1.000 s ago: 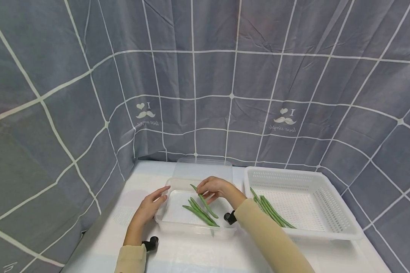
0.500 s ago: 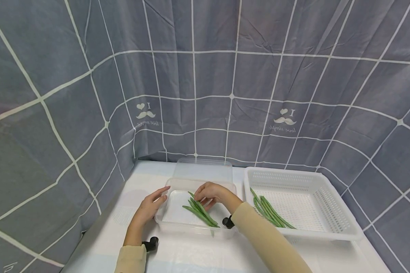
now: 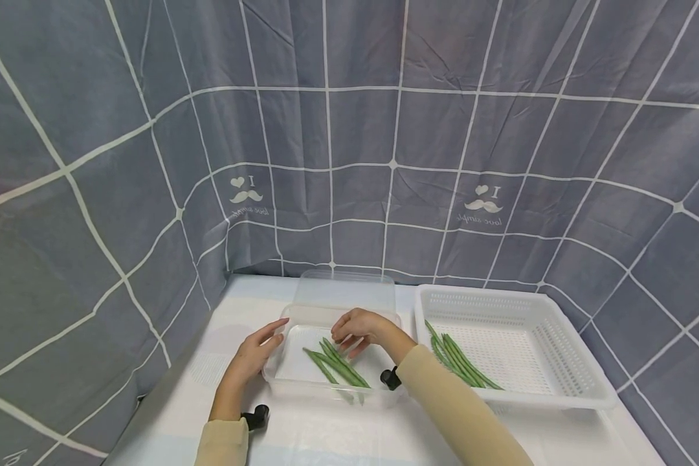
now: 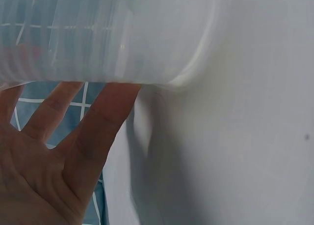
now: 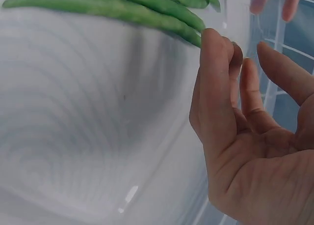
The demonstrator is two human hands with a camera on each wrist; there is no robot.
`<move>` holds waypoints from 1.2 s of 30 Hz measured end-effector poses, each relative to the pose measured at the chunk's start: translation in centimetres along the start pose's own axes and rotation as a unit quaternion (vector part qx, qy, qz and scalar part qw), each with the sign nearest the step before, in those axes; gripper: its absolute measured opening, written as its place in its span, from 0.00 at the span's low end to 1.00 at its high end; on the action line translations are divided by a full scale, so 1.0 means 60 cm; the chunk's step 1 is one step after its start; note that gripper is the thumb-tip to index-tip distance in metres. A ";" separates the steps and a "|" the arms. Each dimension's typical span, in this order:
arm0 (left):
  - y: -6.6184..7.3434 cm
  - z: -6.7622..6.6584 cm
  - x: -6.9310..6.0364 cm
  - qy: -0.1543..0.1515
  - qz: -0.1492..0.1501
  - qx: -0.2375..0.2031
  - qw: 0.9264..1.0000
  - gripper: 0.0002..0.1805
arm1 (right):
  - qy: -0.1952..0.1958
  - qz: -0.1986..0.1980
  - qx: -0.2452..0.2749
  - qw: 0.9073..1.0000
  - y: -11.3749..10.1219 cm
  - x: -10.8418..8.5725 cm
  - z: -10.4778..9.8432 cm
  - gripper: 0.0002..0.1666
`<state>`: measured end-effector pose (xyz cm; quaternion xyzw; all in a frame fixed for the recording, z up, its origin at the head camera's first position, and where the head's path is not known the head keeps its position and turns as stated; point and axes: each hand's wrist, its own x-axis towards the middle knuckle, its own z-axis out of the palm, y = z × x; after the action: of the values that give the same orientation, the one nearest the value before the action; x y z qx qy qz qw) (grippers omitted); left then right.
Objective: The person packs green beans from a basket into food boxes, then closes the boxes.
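Several green beans (image 3: 345, 367) lie slantwise in the clear plastic box (image 3: 303, 387), one a little apart on the left. My right hand (image 3: 364, 329) is over the box at the beans' upper ends, nothing between thumb and fingers. In the right wrist view, one fingertip of the right hand (image 5: 255, 131) meets or nearly meets the end of a bean (image 5: 98, 4); which cannot be told. My left hand (image 3: 253, 353) rests at the box's left side. Its fingers, fairly straight, reach up to the clear wall in the left wrist view, where the palm of the left hand (image 4: 54, 151) shows.
A white perforated basket (image 3: 579, 349) stands to the right of the box, with several green beans (image 3: 466, 362) along its left side. Behind the box lies a clear lid (image 3: 346, 285). A grey checked curtain (image 3: 361, 142) closes off the back and sides.
My right hand has moved slightly left and let go of the bean it held. The beans in the box have shifted left and spread a little. My left hand has stayed still.
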<state>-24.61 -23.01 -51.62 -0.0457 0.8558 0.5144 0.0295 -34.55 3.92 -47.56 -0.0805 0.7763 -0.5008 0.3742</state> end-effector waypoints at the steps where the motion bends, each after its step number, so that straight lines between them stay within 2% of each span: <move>1: 0.001 0.000 0.000 -0.001 -0.001 0.001 1.000 0.25 | -0.001 -0.002 0.003 1.000 -0.001 -0.001 -0.004 0.16; 4: 0.001 0.000 0.000 -0.001 0.000 0.005 1.000 0.25 | 0.000 -0.008 0.017 1.000 -0.006 -0.006 -0.019 0.20; 11: 0.001 -0.002 0.001 -0.002 0.007 0.011 1.000 0.25 | 0.017 -0.015 0.061 0.998 -0.022 -0.021 -0.054 0.16; 19: 0.004 0.000 0.000 0.000 0.006 0.019 1.000 0.25 | 0.029 -0.031 0.093 0.995 -0.026 -0.053 -0.100 0.21; 29: 0.004 -0.002 0.001 -0.008 -0.010 0.020 1.000 0.26 | 0.072 -0.033 0.119 0.990 0.023 -0.114 -0.197 0.23; 36: 0.004 -0.002 0.003 -0.016 -0.006 0.027 0.999 0.26 | 0.095 -0.031 0.131 0.986 0.064 -0.160 -0.253 0.21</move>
<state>-24.81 -23.00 -51.38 -0.0420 0.8687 0.4913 0.0473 -36.85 21.47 -42.69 -0.0070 0.7333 -0.6147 0.2905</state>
